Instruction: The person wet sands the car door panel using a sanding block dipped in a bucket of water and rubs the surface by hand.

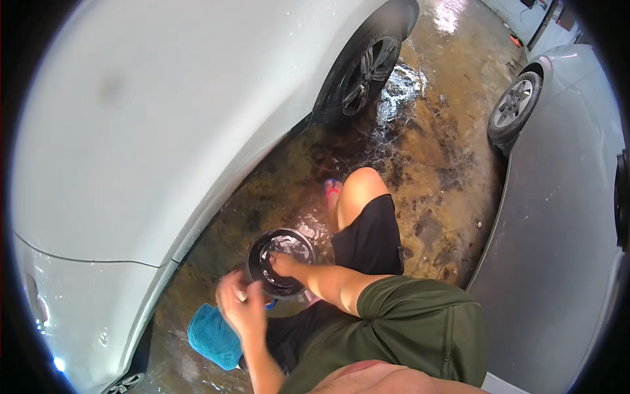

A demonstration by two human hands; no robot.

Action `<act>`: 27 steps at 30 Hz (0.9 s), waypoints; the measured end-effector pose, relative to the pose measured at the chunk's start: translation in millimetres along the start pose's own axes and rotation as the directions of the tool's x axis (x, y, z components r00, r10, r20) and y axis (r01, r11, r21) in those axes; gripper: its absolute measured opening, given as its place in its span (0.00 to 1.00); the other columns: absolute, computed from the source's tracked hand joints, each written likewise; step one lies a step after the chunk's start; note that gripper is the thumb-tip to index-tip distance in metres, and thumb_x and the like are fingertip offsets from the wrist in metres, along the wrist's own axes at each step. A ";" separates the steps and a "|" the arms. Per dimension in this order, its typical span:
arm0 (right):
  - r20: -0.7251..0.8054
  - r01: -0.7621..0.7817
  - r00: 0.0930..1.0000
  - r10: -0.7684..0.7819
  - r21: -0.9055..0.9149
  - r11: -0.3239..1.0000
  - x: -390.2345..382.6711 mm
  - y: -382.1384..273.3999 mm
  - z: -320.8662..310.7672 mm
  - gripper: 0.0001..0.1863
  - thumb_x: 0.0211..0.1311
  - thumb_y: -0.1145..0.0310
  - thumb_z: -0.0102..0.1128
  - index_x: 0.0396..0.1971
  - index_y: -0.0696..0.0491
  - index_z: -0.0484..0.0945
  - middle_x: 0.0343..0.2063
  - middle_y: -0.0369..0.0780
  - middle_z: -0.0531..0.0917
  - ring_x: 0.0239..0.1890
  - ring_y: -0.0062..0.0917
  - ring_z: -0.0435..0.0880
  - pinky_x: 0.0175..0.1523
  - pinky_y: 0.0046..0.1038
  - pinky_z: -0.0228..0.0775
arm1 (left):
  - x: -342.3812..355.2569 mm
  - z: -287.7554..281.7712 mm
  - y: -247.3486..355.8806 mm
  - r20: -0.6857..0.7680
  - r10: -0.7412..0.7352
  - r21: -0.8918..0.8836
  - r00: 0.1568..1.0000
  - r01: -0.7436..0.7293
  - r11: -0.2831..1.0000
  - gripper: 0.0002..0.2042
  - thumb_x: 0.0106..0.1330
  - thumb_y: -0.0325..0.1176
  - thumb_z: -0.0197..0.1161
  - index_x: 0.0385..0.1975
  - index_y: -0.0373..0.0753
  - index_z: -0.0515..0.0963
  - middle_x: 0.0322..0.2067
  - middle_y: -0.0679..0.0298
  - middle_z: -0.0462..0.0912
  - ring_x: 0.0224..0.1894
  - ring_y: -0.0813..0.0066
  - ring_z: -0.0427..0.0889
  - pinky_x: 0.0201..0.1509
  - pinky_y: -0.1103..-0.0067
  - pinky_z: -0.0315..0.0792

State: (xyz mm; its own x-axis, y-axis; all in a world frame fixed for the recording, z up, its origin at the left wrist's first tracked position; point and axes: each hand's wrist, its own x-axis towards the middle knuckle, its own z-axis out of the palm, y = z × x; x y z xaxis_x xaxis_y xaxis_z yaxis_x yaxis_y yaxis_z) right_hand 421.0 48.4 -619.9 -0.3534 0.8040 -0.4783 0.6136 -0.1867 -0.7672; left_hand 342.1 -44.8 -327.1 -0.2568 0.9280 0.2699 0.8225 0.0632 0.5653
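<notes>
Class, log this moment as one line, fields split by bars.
right hand: in or over dark bucket | left hand: blurred, near teal cloth | white car: leftward

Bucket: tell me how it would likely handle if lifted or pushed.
The bucket would probably feel heavy and slosh, since what looks like water glints inside, around the right hand. Pushed, it may slide rather easily, as the floor looks wet. Its round, open top suggests it could spill if tilted.
</notes>
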 end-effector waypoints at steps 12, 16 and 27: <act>-0.271 0.132 0.954 -0.130 -0.009 0.991 -18.6 11.1 -23.4 0.25 0.76 0.59 0.48 0.68 0.52 0.70 0.63 0.55 0.75 0.65 0.52 0.73 0.71 0.46 0.63 | -0.1 188.5 186.7 0.415 0.902 -0.420 0.119 -0.854 0.306 0.14 0.60 0.42 0.70 0.42 0.44 0.84 0.47 0.63 0.84 0.68 0.60 0.71 0.78 0.47 0.48; -0.310 0.159 0.941 -0.134 0.058 0.985 -22.4 0.4 -22.9 0.23 0.77 0.61 0.46 0.66 0.53 0.72 0.63 0.55 0.76 0.66 0.50 0.72 0.71 0.44 0.64 | -0.7 195.5 180.4 0.495 0.868 -0.580 0.026 -0.734 0.353 0.07 0.62 0.37 0.68 0.36 0.43 0.83 0.36 0.63 0.85 0.50 0.62 0.83 0.77 0.53 0.53; 0.031 0.221 0.975 -0.222 0.029 0.975 -12.4 12.7 17.2 0.22 0.79 0.57 0.40 0.53 0.57 0.79 0.53 0.52 0.82 0.59 0.48 0.79 0.65 0.44 0.68 | 26.1 108.3 100.3 0.188 0.747 -0.638 0.638 -0.499 0.587 0.08 0.67 0.36 0.66 0.39 0.40 0.85 0.46 0.62 0.87 0.61 0.57 0.79 0.74 0.48 0.56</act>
State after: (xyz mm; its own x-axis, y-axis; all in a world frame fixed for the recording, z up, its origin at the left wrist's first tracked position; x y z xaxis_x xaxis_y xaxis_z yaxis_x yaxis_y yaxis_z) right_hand 421.1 26.4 -631.0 -0.5022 0.8077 -0.3089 0.4996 -0.0206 -0.8660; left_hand 472.8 25.5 -347.8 0.5454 0.7084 0.4480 0.2871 -0.6600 0.6942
